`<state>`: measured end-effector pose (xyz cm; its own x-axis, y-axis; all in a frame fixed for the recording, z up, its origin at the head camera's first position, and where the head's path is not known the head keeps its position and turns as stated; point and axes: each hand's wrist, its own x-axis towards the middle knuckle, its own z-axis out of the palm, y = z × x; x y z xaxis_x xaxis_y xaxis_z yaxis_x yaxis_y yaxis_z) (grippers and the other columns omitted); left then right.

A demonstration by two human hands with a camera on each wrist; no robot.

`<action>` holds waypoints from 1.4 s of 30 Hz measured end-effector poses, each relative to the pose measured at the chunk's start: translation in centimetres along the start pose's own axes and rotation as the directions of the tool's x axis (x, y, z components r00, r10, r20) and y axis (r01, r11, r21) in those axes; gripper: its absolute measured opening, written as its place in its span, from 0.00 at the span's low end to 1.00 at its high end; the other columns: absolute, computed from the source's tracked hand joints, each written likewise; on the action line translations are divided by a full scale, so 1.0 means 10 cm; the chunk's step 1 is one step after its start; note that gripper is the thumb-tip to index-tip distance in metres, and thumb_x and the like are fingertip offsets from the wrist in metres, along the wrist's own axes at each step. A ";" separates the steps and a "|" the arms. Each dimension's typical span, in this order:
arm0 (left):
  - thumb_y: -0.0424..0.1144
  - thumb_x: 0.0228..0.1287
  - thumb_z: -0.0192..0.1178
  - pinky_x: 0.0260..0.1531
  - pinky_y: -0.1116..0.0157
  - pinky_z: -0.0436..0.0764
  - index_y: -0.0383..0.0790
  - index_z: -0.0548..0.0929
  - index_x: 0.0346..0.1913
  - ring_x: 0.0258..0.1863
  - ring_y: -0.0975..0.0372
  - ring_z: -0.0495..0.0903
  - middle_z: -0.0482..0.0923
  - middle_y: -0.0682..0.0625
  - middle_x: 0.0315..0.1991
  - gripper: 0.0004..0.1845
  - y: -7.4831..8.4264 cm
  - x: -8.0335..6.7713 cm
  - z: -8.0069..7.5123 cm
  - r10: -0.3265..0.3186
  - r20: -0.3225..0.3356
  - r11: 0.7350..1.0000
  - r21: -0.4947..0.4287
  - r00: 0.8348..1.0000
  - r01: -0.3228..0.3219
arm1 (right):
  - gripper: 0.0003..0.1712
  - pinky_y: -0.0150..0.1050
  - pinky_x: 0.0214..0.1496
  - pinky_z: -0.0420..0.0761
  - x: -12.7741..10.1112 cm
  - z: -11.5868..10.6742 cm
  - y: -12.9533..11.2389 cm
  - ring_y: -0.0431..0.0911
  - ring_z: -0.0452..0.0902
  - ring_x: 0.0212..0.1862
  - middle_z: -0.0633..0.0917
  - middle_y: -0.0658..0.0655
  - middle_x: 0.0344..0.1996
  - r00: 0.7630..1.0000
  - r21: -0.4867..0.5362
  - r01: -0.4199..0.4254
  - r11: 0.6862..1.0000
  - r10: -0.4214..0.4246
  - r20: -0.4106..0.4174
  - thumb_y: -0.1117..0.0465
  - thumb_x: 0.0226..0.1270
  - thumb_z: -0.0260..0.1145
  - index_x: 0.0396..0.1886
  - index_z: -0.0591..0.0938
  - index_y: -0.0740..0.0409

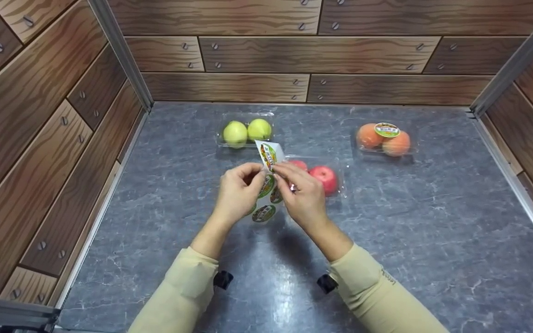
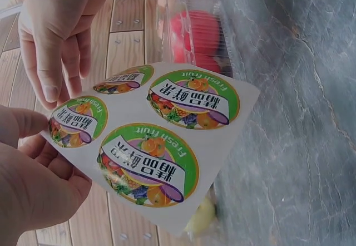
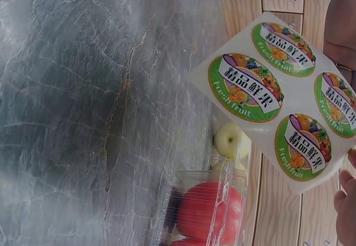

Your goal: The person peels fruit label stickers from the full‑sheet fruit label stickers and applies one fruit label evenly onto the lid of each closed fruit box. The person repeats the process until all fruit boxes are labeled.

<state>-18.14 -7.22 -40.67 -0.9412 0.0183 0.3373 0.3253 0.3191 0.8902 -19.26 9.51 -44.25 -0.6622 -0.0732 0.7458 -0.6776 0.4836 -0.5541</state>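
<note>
The sticker sheet [image 2: 161, 146] — glossy white backing with round green-rimmed fruit labels — is held above the grey marbled table [image 1: 433, 231]; the left hand [image 1: 238, 192] pinches its edge, the right hand [image 1: 302, 196] pinches its curled upper corner; just behind, red apples [image 1: 323, 178] in a clear plastic clamshell [image 1: 340, 185].

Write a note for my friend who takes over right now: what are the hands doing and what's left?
Left hand holds the sticker sheet; right hand pinches its top corner.
On the grey counter: the orange fruit box already has a sticker; the green apple box and red apple box show none.
Probably left: peel stickers for those two boxes.
</note>
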 end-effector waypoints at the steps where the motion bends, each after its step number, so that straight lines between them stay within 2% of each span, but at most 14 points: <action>1: 0.29 0.72 0.63 0.29 0.71 0.78 0.32 0.91 0.43 0.28 0.64 0.80 0.89 0.45 0.34 0.07 0.00 0.00 0.00 0.005 0.006 1.000 -0.002 1.000 -0.005 | 0.12 0.48 0.65 0.82 0.00 0.00 0.00 0.57 0.88 0.56 0.91 0.60 0.50 1.000 0.007 -0.003 1.000 0.003 0.000 0.69 0.67 0.75 0.50 0.92 0.60; 15: 0.30 0.73 0.63 0.33 0.69 0.80 0.32 0.91 0.44 0.32 0.63 0.82 0.89 0.46 0.37 0.07 -0.03 0.00 0.06 0.019 0.042 0.999 0.047 0.999 -0.021 | 0.11 0.51 0.63 0.84 -0.03 0.00 0.05 0.61 0.89 0.53 0.92 0.60 0.46 1.000 0.029 0.024 0.999 -0.024 -0.011 0.68 0.66 0.77 0.47 0.92 0.63; 23: 0.29 0.74 0.63 0.37 0.68 0.83 0.32 0.91 0.45 0.36 0.61 0.85 0.90 0.45 0.40 0.08 -0.03 0.00 0.07 0.019 0.045 0.999 0.045 0.999 -0.021 | 0.10 0.48 0.63 0.84 -0.04 -0.01 0.05 0.58 0.89 0.54 0.92 0.58 0.47 1.000 0.027 0.010 1.000 -0.010 -0.006 0.67 0.67 0.76 0.47 0.93 0.61; 26: 0.29 0.74 0.63 0.40 0.66 0.85 0.32 0.91 0.46 0.38 0.59 0.87 0.91 0.44 0.41 0.08 -0.02 -0.01 0.07 0.016 0.047 0.999 0.048 0.999 -0.018 | 0.10 0.52 0.62 0.84 -0.04 -0.01 0.05 0.58 0.89 0.54 0.92 0.58 0.47 1.000 0.032 0.004 0.999 -0.004 0.000 0.67 0.68 0.76 0.47 0.93 0.61; 31: 0.29 0.74 0.62 0.36 0.68 0.83 0.32 0.91 0.46 0.35 0.62 0.85 0.90 0.44 0.40 0.08 -0.04 -0.02 0.07 0.008 0.058 0.998 0.057 0.998 -0.012 | 0.09 0.54 0.62 0.84 -0.05 0.00 0.05 0.56 0.89 0.55 0.92 0.57 0.46 1.000 0.022 -0.007 1.000 0.007 0.009 0.67 0.68 0.76 0.47 0.93 0.60; 35: 0.29 0.75 0.62 0.33 0.70 0.79 0.31 0.91 0.46 0.32 0.64 0.81 0.90 0.45 0.38 0.08 -0.05 -0.02 0.07 0.007 0.066 0.998 0.058 0.998 -0.011 | 0.09 0.47 0.64 0.83 -0.05 0.00 0.05 0.56 0.89 0.55 0.93 0.56 0.46 1.000 0.011 -0.011 1.000 0.010 0.014 0.67 0.68 0.76 0.47 0.93 0.59; 38: 0.29 0.75 0.62 0.34 0.70 0.80 0.32 0.91 0.45 0.33 0.64 0.82 0.90 0.45 0.38 0.08 -0.06 -0.02 0.07 0.015 0.063 0.998 0.065 0.998 -0.019 | 0.09 0.45 0.65 0.83 -0.05 -0.01 0.05 0.57 0.89 0.55 0.93 0.57 0.45 1.000 0.015 -0.006 1.000 0.006 0.016 0.67 0.69 0.76 0.46 0.93 0.60; 42: 0.30 0.75 0.63 0.36 0.68 0.82 0.33 0.91 0.45 0.35 0.63 0.84 0.90 0.46 0.39 0.07 -0.07 -0.02 0.07 0.016 0.062 0.997 0.076 0.998 -0.021 | 0.08 0.48 0.64 0.83 -0.06 0.00 0.06 0.60 0.89 0.54 0.93 0.59 0.44 1.000 0.023 -0.005 1.000 0.005 0.010 0.68 0.68 0.76 0.46 0.93 0.61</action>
<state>-18.23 -6.78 -41.58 -0.9398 0.0825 0.3316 0.3367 0.3900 0.8571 -19.28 9.83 -45.01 -0.6687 -0.0794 0.7393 -0.6811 0.4642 -0.5662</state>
